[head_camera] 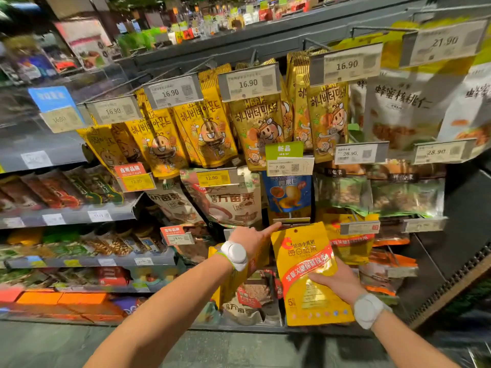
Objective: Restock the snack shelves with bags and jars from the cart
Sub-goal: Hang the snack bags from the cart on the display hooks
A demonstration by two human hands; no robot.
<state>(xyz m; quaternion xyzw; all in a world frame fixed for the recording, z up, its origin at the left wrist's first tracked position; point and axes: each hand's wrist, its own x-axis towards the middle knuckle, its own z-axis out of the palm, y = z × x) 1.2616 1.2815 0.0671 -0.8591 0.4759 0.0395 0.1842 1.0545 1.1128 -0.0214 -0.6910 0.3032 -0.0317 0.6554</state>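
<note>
Where the peg display [265,49] carries five 16.90 tags [248,83], one yellow bag [305,261] stands upright before the lower pegs, gripped by the right hand [337,282]; the left hand [249,240], holding nothing, extends one finger [271,228] to a tag holder [292,221].

At lower centre, the glossy yellow foil snack bag [308,274] carries a red diagonal banner with white lettering and a red logo. Across the upper middle, golden-yellow hanging pouches [207,134] show brown cartoon nut figures and dark script. A blue plastic packet [289,192] hangs at centre under a green paper tag [284,150]. At upper right, white pouches [398,107] bear black characters. At lower left, the flat cartons [61,298] are orange.
</note>
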